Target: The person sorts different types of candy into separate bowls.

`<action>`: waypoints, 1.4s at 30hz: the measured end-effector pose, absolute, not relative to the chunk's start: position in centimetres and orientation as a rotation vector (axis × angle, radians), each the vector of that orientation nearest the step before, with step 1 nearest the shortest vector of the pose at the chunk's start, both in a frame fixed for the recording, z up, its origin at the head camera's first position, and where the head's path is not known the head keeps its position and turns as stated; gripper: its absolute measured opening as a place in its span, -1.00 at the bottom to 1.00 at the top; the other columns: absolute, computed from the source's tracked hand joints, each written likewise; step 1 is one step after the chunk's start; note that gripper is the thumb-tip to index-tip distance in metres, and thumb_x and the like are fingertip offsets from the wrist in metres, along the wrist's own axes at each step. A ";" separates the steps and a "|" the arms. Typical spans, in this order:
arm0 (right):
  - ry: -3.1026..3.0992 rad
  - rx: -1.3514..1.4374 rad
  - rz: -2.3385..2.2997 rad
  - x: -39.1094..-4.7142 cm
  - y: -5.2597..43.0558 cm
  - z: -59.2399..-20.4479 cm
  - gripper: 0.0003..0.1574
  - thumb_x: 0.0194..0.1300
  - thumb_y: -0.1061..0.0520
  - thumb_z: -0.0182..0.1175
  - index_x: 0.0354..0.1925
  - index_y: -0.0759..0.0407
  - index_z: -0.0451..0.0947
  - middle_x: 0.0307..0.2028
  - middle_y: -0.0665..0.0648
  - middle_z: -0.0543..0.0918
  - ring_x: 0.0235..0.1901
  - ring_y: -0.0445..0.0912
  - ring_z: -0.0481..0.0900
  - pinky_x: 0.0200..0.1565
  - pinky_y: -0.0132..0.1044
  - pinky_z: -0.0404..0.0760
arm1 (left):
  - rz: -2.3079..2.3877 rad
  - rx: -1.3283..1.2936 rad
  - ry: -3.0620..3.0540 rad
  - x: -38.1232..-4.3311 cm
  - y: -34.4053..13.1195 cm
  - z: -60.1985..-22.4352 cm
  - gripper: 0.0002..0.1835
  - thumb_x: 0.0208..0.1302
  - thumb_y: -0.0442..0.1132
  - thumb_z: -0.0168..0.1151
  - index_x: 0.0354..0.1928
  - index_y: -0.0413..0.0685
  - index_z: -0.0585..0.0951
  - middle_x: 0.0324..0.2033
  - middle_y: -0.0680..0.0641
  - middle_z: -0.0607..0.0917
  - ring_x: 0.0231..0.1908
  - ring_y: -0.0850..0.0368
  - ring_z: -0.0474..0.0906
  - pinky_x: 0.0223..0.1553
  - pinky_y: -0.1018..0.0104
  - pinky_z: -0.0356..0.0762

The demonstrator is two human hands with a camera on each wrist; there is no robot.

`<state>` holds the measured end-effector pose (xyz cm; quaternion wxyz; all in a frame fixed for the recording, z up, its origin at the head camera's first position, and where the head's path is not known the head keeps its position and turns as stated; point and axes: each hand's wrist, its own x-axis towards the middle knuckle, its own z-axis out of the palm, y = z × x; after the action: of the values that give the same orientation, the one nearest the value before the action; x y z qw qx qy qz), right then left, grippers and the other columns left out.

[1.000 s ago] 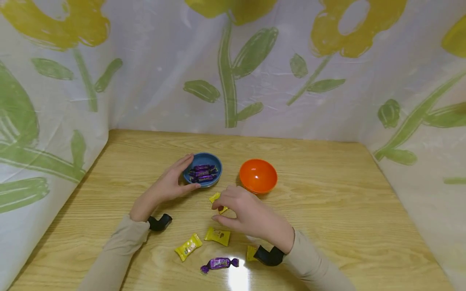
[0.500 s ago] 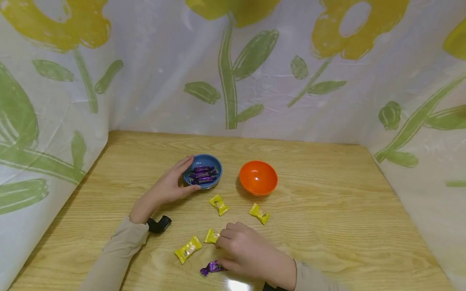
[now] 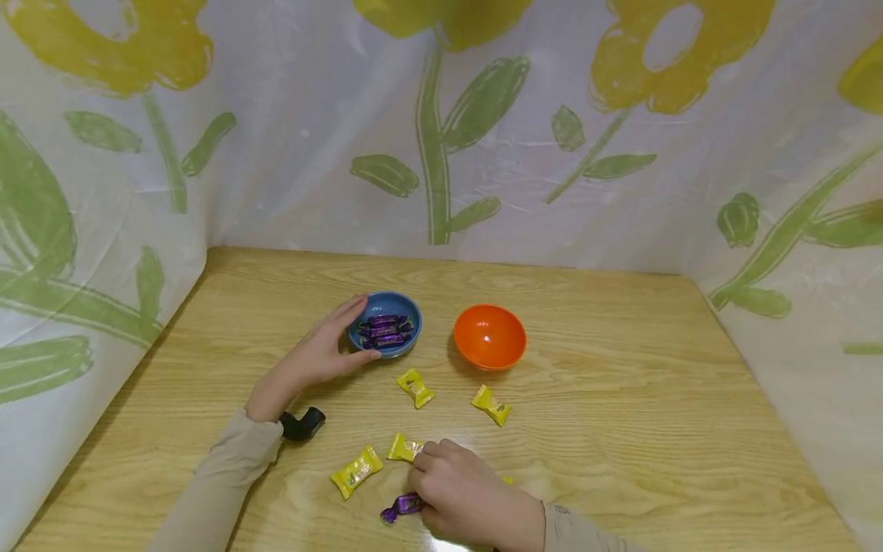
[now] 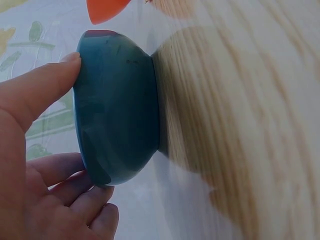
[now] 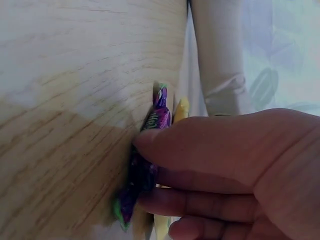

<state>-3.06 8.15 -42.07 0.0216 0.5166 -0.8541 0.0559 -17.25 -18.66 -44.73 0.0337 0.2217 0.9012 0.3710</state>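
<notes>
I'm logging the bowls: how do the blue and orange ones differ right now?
The blue bowl holds purple-wrapped candies; the orange bowl shows none inside. The left hand grips the blue bowl, while the orange bowl stands untouched. Both are round and upright on the table.

So the right hand (image 5: 227, 170) has a purple wrapped candy (image 5: 159, 119) pinched, thumb on the near side and fingers curled behind it. Both twisted wrapper ends poke out, with bits of green on them. Pale wood-grain tabletop (image 5: 70, 95) fills the left side. Something yellow (image 5: 181, 110) peeks out just behind the candy, mostly hidden, and there's a beige sleeve (image 5: 217, 55) plus whitish cloth (image 5: 277, 45) in back.
</notes>
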 end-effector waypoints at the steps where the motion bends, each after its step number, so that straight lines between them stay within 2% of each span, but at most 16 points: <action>1: -2.647 1.599 0.177 -3.1 8.1 -42.1 -0.75 -0.18 0.13 0.39 -0.56 -0.09 0.47 -0.55 -0.22 0.38 -0.50 -0.29 0.25 -0.41 -0.52 0.15 | 1.142 0.682 2.770 -17.3 -18.6 -44.7 0.02 0.23 0.02 0.42 0.54 -0.22 0.06 0.51 -0.27 0.06 0.48 -0.26 -0.05 0.39 -0.24 0.05; 11: -2.656 1.627 0.169 -3.3 8.0 -41.8 -0.80 -0.17 0.14 0.39 -0.46 -0.09 0.61 -0.49 -0.23 0.50 -0.46 -0.31 0.34 -0.38 -0.55 0.20 | 1.139 0.676 2.765 -17.3 -18.6 -44.6 0.02 0.23 0.00 0.42 0.55 -0.20 0.06 0.52 -0.25 0.05 0.49 -0.26 -0.07 0.39 -0.26 0.03; 22: -2.727 1.597 0.212 -4.5 7.7 -39.1 -0.82 -0.04 0.11 0.43 -0.48 -0.02 0.58 -0.53 -0.18 0.40 -0.47 -0.27 0.26 -0.39 -0.50 0.20 | 1.133 0.674 2.774 -17.3 -18.6 -44.7 0.01 0.24 0.00 0.41 0.55 -0.19 0.06 0.52 -0.25 0.05 0.48 -0.28 -0.06 0.38 -0.27 0.04; 32: -2.750 1.491 0.402 -8.0 7.0 -36.1 -0.85 0.08 0.12 0.48 -0.39 0.07 0.68 -0.44 -0.09 0.60 -0.40 -0.24 0.43 -0.31 -0.48 0.41 | 1.134 0.678 2.773 -17.3 -18.8 -44.9 0.01 0.24 0.01 0.41 0.55 -0.20 0.06 0.52 -0.27 0.06 0.48 -0.29 -0.05 0.37 -0.28 0.04; 42: -2.811 1.325 0.689 -12.2 6.1 -33.8 -0.87 0.14 0.20 0.46 -0.29 0.16 0.72 -0.32 0.03 0.66 -0.35 -0.11 0.57 -0.32 -0.45 0.54 | 1.154 0.713 2.769 -17.5 -18.7 -44.9 -0.01 0.24 -0.04 0.42 0.54 -0.25 0.08 0.51 -0.29 0.07 0.48 -0.29 -0.05 0.38 -0.27 0.03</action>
<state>-12.15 6.07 -33.76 -0.0209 0.4161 -0.8829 0.2165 -17.48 -18.75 -44.89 0.0293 0.2310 0.8976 0.3743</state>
